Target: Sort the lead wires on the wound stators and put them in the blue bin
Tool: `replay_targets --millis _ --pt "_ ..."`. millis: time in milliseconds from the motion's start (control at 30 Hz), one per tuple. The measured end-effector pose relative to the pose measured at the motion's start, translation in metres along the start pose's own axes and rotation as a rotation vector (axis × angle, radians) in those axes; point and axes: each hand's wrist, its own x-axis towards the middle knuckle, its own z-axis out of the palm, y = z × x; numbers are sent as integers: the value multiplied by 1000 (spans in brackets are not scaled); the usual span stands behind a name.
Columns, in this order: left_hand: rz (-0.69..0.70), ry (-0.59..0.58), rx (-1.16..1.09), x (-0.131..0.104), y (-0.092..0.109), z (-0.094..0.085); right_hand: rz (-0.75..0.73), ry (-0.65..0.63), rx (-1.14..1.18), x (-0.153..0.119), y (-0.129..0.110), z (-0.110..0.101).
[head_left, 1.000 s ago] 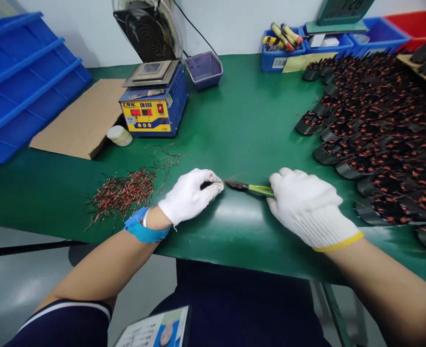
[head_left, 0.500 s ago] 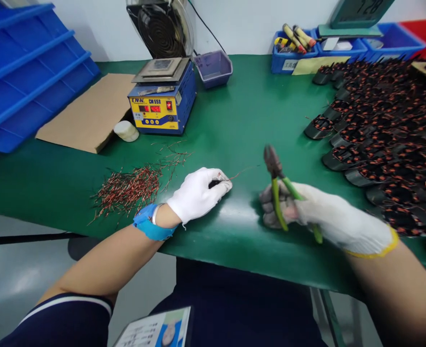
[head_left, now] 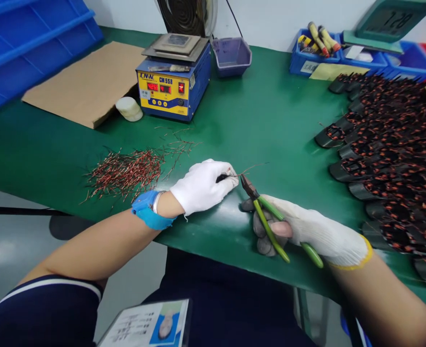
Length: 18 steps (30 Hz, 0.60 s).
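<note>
My left hand (head_left: 207, 187), in a white glove, rests on the green table with thumb and fingers pinched together. Between them shows a bit of a small dark part (head_left: 221, 178), mostly hidden by the glove. Thin copper wires (head_left: 253, 167) stick out of the fingertips to the right. In my gloved right hand (head_left: 288, 224) is a pair of side cutters (head_left: 249, 187) with green handles, slightly spread. Their jaws point up and left, right beside the wires near my left fingertips; whether they touch the wire I cannot tell.
Left of my hands lies a heap of copper wire pieces (head_left: 126, 173). Behind stand a blue-yellow heated unit (head_left: 166, 96), a round sponge-like pad (head_left: 129, 109), cardboard (head_left: 86, 82) and a purple bin (head_left: 232, 58). Rows of black parts with copper wires (head_left: 397, 168) fill the right side.
My right hand has brought the side cutters left and down to the wires at my left fingertips. My left hand stays pinched in place; the whole view has shifted slightly.
</note>
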Motion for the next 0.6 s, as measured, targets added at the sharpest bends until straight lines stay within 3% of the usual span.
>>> replay_targets --millis 367,600 --pt "50 -10 30 -2 0 -1 39 22 -94 5 -8 8" --pt "-1 -82 242 -13 3 -19 89 35 -231 12 -14 10"
